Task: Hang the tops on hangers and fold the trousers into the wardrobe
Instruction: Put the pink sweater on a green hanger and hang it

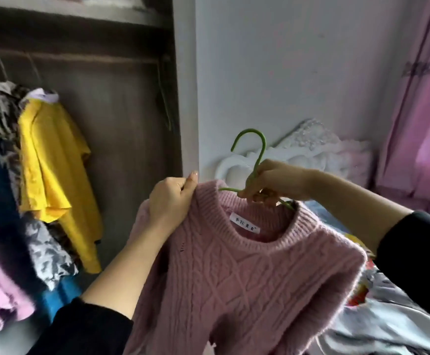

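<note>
Beside the open wardrobe [121, 119], left hand [173, 201] pinching a pink sweater [234, 272] at its shoulder, right hand [273, 183] gripping the green hanger [257, 149].

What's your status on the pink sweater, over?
Status: left hand grips pink sweater shoulder; right hand grips green hanger neck. Sweater partly on hanger, not yet on wardrobe rail. Rail space beside yellow top looks free.
</note>
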`<state>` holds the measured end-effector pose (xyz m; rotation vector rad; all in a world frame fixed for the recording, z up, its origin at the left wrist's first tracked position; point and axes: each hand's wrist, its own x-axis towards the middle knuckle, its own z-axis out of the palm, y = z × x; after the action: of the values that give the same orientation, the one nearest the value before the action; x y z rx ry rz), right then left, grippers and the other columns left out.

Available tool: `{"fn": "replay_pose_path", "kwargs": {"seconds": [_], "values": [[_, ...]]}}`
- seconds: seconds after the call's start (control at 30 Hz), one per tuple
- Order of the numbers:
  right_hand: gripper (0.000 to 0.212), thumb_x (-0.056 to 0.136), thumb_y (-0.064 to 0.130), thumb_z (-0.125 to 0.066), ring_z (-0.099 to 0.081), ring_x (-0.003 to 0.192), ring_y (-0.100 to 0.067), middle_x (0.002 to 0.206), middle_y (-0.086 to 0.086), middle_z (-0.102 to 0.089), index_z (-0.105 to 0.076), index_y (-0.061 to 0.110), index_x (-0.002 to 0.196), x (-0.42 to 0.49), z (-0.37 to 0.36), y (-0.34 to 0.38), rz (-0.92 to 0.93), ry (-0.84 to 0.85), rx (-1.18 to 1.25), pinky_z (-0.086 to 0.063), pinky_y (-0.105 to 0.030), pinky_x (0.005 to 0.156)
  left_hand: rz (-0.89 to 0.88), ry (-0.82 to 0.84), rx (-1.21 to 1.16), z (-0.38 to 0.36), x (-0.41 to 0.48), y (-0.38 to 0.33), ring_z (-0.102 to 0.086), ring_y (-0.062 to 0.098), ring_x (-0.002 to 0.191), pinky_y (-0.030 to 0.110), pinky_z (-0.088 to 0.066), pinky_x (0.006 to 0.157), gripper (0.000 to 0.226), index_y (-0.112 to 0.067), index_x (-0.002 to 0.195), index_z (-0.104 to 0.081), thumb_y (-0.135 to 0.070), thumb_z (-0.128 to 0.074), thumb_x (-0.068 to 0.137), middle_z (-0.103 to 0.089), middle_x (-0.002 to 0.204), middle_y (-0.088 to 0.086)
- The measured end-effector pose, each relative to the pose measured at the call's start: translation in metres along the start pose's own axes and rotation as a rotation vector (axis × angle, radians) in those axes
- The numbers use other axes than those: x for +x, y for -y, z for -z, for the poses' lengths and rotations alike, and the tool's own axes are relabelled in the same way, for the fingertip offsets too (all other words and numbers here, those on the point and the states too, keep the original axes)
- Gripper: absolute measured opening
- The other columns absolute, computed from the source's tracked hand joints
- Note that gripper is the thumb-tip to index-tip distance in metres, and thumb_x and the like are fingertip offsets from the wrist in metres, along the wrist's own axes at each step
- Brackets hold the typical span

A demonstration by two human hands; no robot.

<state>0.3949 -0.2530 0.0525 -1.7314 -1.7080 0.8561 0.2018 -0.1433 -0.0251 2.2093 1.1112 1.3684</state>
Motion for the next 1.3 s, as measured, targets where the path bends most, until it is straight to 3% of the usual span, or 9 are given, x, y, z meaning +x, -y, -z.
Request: {"fn": "replay_pose_path", "kwargs": {"seconds": [0.1,0.17,0.27,0.37,0.5,0.63,0.73,1.03,1.3], "values": [[0.031,0.086,0.007,-0.065,-0.041,0.039,-0.014,0.045,0.0,-0.049,-0.058,0.004,0.057,0.05,-0.019,0.029,0.032,-0.027,-0.091,-0.034,-0.026,0.045,0.038,-0.068,0.068,0.019,0.023,0.042,-0.057,0.026,0.064,0.036,-0.04,0.059,0.054,-0.007,0.059,-0.057,-0.04,-0.041,0.1,-0.06,0.061,0.009],[0.032,0.088,0.007,-0.064,-0.04,0.034,-0.013,0.044,-0.002,-0.047,-0.057,0.001,0.057,0.082,-0.034,0.045,0.08,-0.049,-0.153,-0.036,-0.026,0.044,0.05,-0.044,0.134,0.029,0.047,0.072,-0.062,0.029,0.09,0.041,-0.047,0.081,0.039,-0.012,0.086,-0.069,-0.037,-0.041,0.099,-0.07,0.087,0.009],[0.017,0.089,0.004,-0.061,-0.043,0.031,-0.01,0.047,-0.004,-0.048,-0.066,-0.011,0.082,0.129,-0.054,0.06,0.111,-0.065,-0.156,-0.042,-0.024,0.038,0.091,0.069,0.169,0.04,0.081,0.111,-0.057,0.021,0.114,0.039,-0.043,0.099,0.032,-0.028,0.115,-0.066,-0.035,-0.04,0.097,-0.067,0.119,-0.002],[0.017,0.087,-0.002,-0.06,-0.049,0.035,-0.005,0.044,0.005,-0.055,-0.066,-0.015,0.094,0.176,-0.065,0.077,0.155,-0.028,-0.161,-0.047,-0.021,0.043,0.162,0.115,0.153,0.052,0.108,0.147,-0.058,0.016,0.113,0.026,-0.043,0.091,0.032,-0.026,0.116,-0.067,-0.028,-0.045,0.093,-0.067,0.12,-0.007],[0.013,0.083,-0.003,-0.06,-0.055,0.041,-0.013,0.051,-0.002,-0.062,-0.069,-0.009,0.09,0.238,-0.072,0.105,0.209,0.001,-0.176,-0.052,-0.037,0.052,0.153,0.199,0.198,0.072,0.146,0.19,-0.061,0.017,0.109,0.026,-0.045,0.089,0.033,-0.019,0.109,-0.071,-0.01,-0.045,0.091,-0.07,0.114,-0.003],[0.013,0.082,-0.007,-0.058,-0.051,0.033,-0.009,0.049,-0.004,-0.058,-0.068,-0.003,0.09,0.301,-0.071,0.131,0.247,-0.071,-0.054,-0.043,-0.023,0.039,0.109,0.2,0.265,0.093,0.206,0.22,-0.062,0.015,0.106,0.02,-0.043,0.079,0.031,-0.019,0.111,-0.07,-0.011,-0.047,0.092,-0.071,0.11,-0.003],[0.009,0.085,-0.005,-0.061,-0.049,0.032,-0.007,0.057,-0.007,-0.059,-0.064,0.002,0.09,0.342,-0.068,0.15,0.261,-0.104,0.047,-0.039,-0.016,0.036,0.127,0.132,0.244,0.104,0.248,0.234,-0.062,0.017,0.108,0.029,-0.048,0.091,0.026,-0.018,0.111,-0.07,-0.014,-0.052,0.092,-0.07,0.111,0.0],[0.01,0.082,-0.008,-0.056,-0.053,0.036,-0.015,0.057,-0.015,-0.064,-0.063,-0.002,0.08,0.449,-0.06,0.206,0.238,-0.211,0.289,-0.038,-0.018,0.034,-0.028,-0.078,0.375,0.161,0.349,0.262,-0.059,0.021,0.113,0.034,-0.046,0.095,0.026,-0.02,0.11,-0.07,-0.013,-0.058,0.087,-0.068,0.116,0.003],[0.031,0.084,-0.017,-0.049,-0.052,0.036,-0.01,0.064,-0.016,-0.062,-0.061,-0.002,0.109,0.519,-0.06,0.257,0.303,-0.307,0.422,-0.04,-0.017,0.035,-0.136,-0.195,0.642,0.22,0.437,0.283,-0.042,0.029,0.129,0.041,-0.04,0.101,0.042,-0.026,0.128,-0.055,-0.026,-0.057,0.086,-0.051,0.136,0.008]]}}
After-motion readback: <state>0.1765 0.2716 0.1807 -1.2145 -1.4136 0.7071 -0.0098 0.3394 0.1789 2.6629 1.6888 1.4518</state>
